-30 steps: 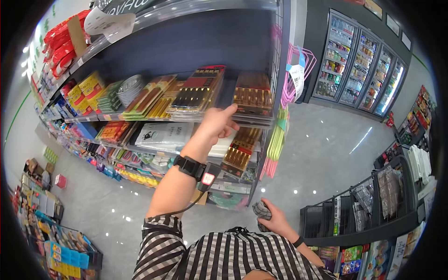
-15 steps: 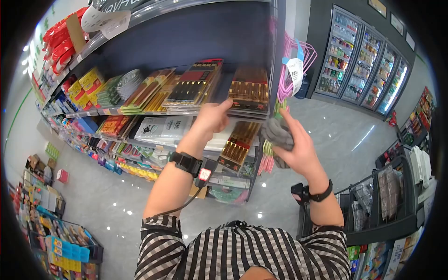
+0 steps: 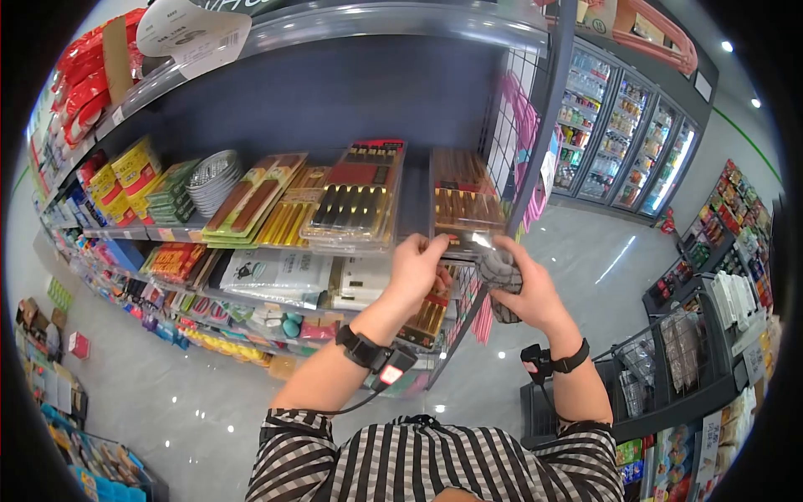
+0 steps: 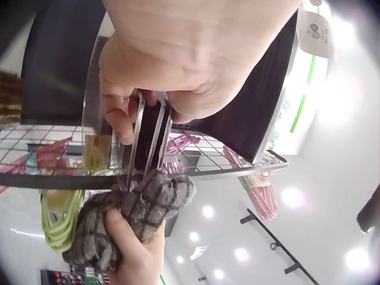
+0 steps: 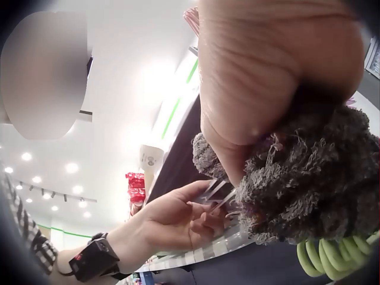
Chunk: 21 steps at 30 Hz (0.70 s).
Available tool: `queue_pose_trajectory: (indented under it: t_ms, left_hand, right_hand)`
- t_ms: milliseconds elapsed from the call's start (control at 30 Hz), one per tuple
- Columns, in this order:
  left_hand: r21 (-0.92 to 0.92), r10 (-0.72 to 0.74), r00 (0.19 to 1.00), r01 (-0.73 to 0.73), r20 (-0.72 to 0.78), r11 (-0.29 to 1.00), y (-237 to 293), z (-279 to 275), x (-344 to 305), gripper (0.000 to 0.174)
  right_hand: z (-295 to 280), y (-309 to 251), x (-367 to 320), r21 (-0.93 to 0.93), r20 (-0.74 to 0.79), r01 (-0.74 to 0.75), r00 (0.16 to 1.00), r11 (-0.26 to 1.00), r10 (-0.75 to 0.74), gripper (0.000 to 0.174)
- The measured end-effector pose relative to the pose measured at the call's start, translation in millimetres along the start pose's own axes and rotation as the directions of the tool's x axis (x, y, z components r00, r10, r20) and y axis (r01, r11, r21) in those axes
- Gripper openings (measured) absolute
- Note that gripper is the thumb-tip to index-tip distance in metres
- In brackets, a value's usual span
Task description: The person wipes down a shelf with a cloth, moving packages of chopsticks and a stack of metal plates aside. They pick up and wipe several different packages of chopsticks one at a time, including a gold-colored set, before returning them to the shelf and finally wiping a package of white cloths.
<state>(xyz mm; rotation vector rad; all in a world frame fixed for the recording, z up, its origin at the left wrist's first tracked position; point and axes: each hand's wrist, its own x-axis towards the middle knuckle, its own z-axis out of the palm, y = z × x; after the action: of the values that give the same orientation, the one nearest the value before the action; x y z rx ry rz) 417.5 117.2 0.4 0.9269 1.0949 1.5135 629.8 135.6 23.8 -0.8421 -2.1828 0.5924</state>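
Note:
A stack of flat chopstick packs (image 3: 467, 197), brown sticks under clear plastic, lies at the right end of the middle shelf. My left hand (image 3: 414, 272) pinches the stack's front edge between thumb and fingers. In the left wrist view, the clear pack edges (image 4: 145, 139) stand between that thumb and the fingers. Bunched in my right hand (image 3: 535, 293) is a grey checked cloth (image 3: 502, 280), held against the stack's front right corner. The right wrist view shows the cloth's shaggy pile (image 5: 309, 178) close up, with the left hand (image 5: 172, 222) beyond it.
Black-handled chopstick packs (image 3: 347, 209) lie left of the stack, then metal bowls (image 3: 214, 180) and yellow boxes (image 3: 134, 176). A wire side panel (image 3: 506, 125) with pink hangers (image 3: 523, 125) bounds the shelf on the right. A dark rack (image 3: 669, 351) stands at the lower right.
My right hand has come up from low on the right, bringing the cloth to the stack's corner. The left hand has shifted onto the stack's front edge. The head view has turned slightly.

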Motion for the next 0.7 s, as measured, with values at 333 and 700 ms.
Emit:
queue_pose_trajectory:
  t_ms: [333,700]
  left_hand:
    - [0.094,-0.078,0.996,0.075,0.032,0.993,7,-2,-1,0.034]
    - [0.53,0.267,0.953,-0.302,0.143,0.792,-52,-73,-62,0.033]
  right_hand:
    - [-2,-4,8,0.009,-0.005,-0.066,0.998,0.998,0.066,0.074]
    - [-28,-10,-29,0.156,-0.059,-0.169,0.982,0.973,0.18,0.083]
